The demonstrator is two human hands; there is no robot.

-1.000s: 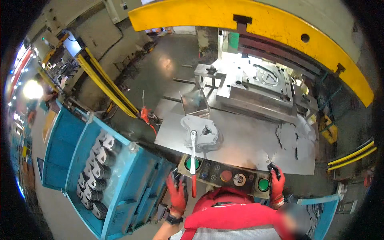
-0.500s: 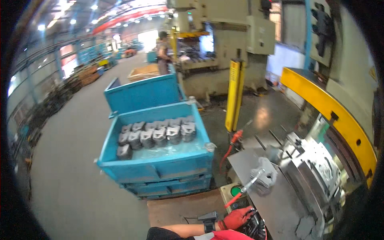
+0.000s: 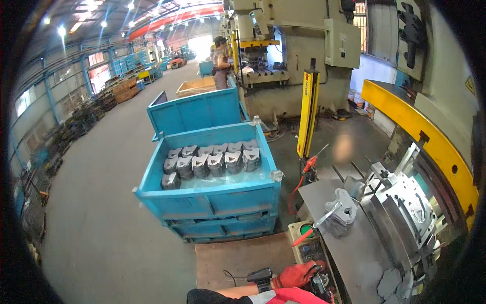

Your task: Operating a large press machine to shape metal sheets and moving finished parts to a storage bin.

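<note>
I note left hand (image 3: 298, 275) at control panel (image 3: 309, 250) (grip I cannot tell; right hand unseen); ahead, the red-handled tool (image 3: 316, 224) slants away rightward, red end nearest.

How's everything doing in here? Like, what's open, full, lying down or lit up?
Left hand: gloved, over the panel
Bin: open, partly filled
Bin plates: stacked in rows
Table plates: piled up
Red-handled tool: lying on that pile
Green button: can't tell if pressed
Yellow post: upright
Ceiling lights: lit
</note>
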